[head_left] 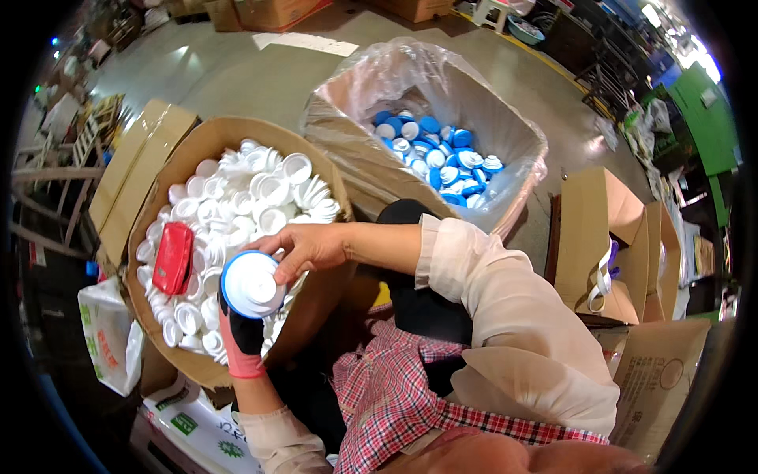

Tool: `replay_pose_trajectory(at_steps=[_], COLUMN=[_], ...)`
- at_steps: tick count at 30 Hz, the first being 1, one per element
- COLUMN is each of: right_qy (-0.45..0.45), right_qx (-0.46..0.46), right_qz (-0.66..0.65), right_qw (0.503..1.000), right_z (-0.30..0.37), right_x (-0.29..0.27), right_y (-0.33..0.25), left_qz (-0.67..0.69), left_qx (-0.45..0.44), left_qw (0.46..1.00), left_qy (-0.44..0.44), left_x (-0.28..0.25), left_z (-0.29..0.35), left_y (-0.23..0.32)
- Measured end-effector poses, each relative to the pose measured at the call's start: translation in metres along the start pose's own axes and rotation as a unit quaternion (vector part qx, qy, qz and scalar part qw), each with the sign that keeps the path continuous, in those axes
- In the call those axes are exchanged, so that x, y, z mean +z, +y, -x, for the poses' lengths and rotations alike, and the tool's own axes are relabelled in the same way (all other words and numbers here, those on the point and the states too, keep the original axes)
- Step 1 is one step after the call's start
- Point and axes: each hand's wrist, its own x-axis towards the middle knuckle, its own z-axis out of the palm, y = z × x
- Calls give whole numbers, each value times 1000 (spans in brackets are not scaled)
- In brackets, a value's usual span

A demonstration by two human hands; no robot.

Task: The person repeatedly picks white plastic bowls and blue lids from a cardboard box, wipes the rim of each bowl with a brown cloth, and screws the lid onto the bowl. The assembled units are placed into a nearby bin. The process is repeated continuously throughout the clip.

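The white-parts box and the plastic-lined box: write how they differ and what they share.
The plastic-lined box has clear sheeting over its rim; the white-parts box shows a bare cardboard rim. The white-parts box looks fuller than the plastic-lined box. A red case lies in the white-parts box, none in the plastic-lined box. Both are open-topped.

Left hand (246,336), gloved, closed in a hold from below, fingers mostly hidden from me; left forearm (254,395) points to 11 o'clock. Right hand (309,246), bare, sits at its 1 o'clock, thumb (290,267) and fingers bent in a grip. Right forearm (387,246) runs across toward 9 o'clock, wrist (341,240) near straight.
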Motion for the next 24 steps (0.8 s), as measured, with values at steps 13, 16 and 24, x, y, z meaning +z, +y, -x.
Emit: replay_pose_trajectory(at_steps=[13,16,24], right_qy=[466,596,629], right_qx=[-161,77,279], right_qz=[376,577,438], right_qw=[784,553,578], right_z=[204,285,296], right_x=[-195,-330,-424], right_y=[-75,0,104], left_qz=[165,169,75], left_qx=[-188,-212,-185], left_qw=[967,960,980], left_qy=[-41,-65,5], left_x=[39,50,24], left_z=[-13,-25,-28], left_y=[-29,-36,-75])
